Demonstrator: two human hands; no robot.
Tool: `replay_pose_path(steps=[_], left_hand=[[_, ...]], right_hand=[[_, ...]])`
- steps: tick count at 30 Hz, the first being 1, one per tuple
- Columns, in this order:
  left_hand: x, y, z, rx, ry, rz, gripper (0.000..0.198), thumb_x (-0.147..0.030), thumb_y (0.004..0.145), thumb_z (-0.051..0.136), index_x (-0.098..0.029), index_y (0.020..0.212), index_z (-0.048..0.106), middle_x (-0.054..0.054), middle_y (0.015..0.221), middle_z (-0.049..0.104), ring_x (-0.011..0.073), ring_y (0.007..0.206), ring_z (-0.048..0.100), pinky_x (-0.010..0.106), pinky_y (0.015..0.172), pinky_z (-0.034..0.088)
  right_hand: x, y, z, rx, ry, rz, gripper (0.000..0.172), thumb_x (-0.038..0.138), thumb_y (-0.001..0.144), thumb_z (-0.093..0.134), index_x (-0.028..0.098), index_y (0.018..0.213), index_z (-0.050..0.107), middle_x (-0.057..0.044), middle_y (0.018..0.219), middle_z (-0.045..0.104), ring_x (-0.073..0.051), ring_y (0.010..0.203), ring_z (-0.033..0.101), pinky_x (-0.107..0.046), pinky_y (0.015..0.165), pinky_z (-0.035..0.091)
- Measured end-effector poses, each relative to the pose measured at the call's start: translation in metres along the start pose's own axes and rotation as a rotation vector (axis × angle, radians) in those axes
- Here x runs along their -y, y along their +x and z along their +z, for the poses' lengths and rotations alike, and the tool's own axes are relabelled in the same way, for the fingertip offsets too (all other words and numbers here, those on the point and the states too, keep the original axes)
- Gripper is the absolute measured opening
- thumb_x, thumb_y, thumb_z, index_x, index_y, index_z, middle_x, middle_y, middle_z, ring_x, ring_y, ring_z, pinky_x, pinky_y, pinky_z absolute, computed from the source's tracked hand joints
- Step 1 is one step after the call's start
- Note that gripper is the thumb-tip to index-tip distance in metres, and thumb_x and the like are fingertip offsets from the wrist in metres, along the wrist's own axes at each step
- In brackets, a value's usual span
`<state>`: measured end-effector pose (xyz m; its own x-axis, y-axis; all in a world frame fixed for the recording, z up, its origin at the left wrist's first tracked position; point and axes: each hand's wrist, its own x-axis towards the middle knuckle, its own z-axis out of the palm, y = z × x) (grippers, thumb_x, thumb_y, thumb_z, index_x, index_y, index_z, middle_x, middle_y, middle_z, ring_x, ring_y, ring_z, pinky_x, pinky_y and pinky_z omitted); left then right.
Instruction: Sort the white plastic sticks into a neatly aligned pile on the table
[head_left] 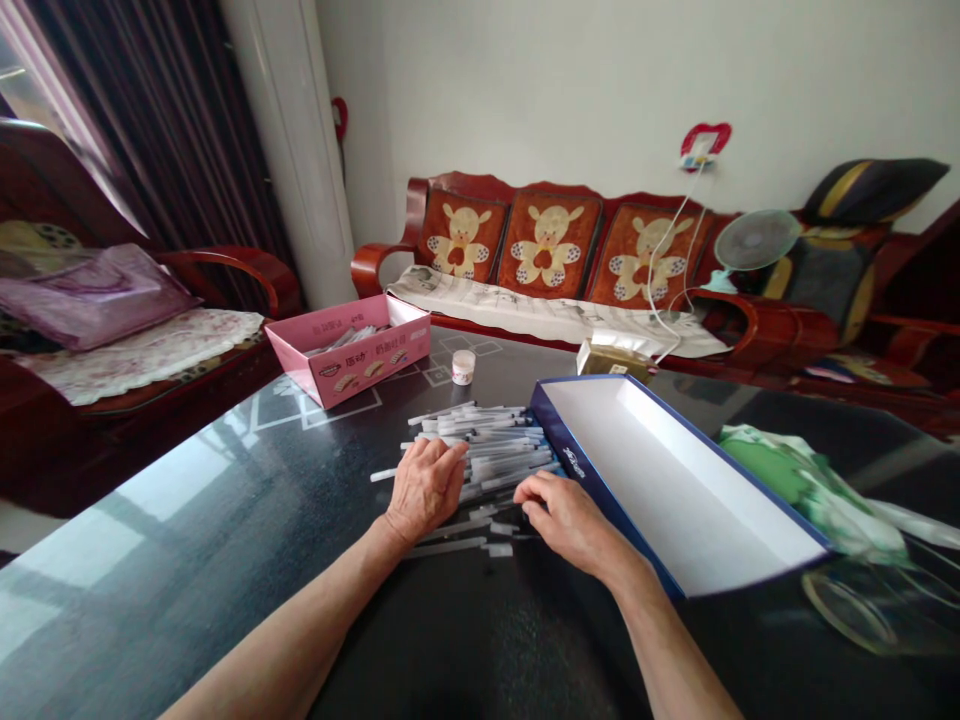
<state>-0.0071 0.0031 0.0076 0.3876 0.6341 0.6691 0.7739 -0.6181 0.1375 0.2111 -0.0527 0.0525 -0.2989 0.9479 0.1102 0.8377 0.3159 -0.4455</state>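
A pile of several thin white and clear tubes (491,445) lies on the dark glossy table (225,560), just left of an open blue box (720,545) with a white inside. My left hand (424,487) lies palm down on the pile's near left end, fingers bent over the tubes. My right hand (566,518) rests at the pile's near right end, beside the blue box's wall, with its fingers curled onto the tubes. A few loose tubes (459,545) stick out between and below both hands.
A pink cardboard box (352,372) holding more tubes stands at the far left of the table. A small white jar (463,367) and a tan packet (611,357) sit behind the pile. Green-white plastic wrap (810,490) lies right of the blue box. A red wooden sofa (555,250) stands beyond.
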Motion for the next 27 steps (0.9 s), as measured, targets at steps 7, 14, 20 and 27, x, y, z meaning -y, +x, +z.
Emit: replay_pose_path(steps=[7, 14, 20, 27], left_hand=[[-0.001, 0.0, -0.001, -0.014, -0.065, 0.011, 0.028, -0.023, 0.091, 0.044, -0.016, 0.111, 0.061, 0.005, 0.078, 0.058, 0.0185, 0.073, 0.047, 0.032, 0.07, 0.038], [-0.016, 0.008, -0.014, -0.065, -0.137, 0.103, 0.026, -0.018, 0.09, 0.045, -0.014, 0.112, 0.058, 0.006, 0.081, 0.062, 0.0186, 0.075, 0.052, 0.032, 0.071, 0.041], [-0.034, 0.021, -0.046, -0.25, -0.476, -0.032, 0.018, -0.015, 0.087, 0.052, -0.019, 0.105, 0.057, 0.005, 0.097, 0.067, 0.0151, 0.089, 0.061, 0.027, 0.082, 0.046], [-0.031, 0.039, -0.046, -0.376, -1.396, -0.698, 0.025, -0.036, 0.08, 0.064, -0.02, 0.095, 0.051, 0.002, 0.088, 0.068, 0.0148, 0.083, 0.066, 0.023, 0.067, 0.05]], right_hand=[[0.003, 0.003, 0.02, 0.011, -0.129, 0.015, 0.023, 0.009, 0.08, 0.048, 0.021, 0.082, 0.068, -0.003, 0.088, 0.066, -0.017, 0.087, 0.062, -0.027, 0.08, 0.041], [0.007, 0.007, 0.017, -0.176, 0.012, -0.017, 0.017, 0.011, 0.08, 0.051, 0.02, 0.086, 0.064, -0.005, 0.09, 0.064, -0.018, 0.087, 0.061, -0.027, 0.08, 0.044], [0.012, 0.014, 0.022, -0.391, 0.448, 0.008, 0.022, 0.028, 0.09, 0.045, 0.02, 0.101, 0.062, -0.006, 0.101, 0.066, -0.019, 0.095, 0.062, -0.031, 0.087, 0.045], [0.023, 0.016, 0.033, -0.258, 1.052, 0.316, 0.042, 0.053, 0.085, 0.051, 0.019, 0.107, 0.063, -0.008, 0.096, 0.071, -0.019, 0.08, 0.067, -0.026, 0.059, 0.05]])
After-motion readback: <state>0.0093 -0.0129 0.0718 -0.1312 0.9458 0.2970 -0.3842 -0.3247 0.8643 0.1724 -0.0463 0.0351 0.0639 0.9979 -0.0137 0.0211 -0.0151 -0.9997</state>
